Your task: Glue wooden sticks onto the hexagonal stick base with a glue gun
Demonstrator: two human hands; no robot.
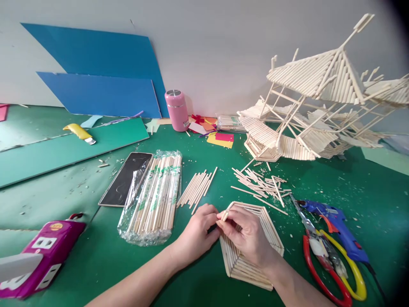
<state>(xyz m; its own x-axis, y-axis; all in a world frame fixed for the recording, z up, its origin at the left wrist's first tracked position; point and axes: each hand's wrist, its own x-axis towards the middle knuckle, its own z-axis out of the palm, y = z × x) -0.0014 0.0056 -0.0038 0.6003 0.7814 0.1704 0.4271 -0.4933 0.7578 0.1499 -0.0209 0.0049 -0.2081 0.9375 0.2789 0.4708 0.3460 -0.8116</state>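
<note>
Fingertips of both hands meet above the left edge of a many-sided wooden stick panel [249, 273], built of rings of sticks. My right hand [247, 232] pinches short wooden sticks [225, 215] between thumb and fingers, their pale ends showing. Against them, my left hand [203, 226] is closed, its thumb and forefinger tips touching the right hand's; what it grips is hidden. Beyond the hands lie a neat row of loose sticks [197, 189] and a messier pile of cut sticks [260, 186].
Pliers [322, 251] and a blue glue gun [338, 228] lie at right. A stick-built pavilion model [319, 85] stands behind. Leftward are bagged sticks [156, 192], a black phone-like slab [123, 179], a purple power strip [47, 256] and a yellow cutter [79, 131]. A pink flask [177, 111] stands near the wall.
</note>
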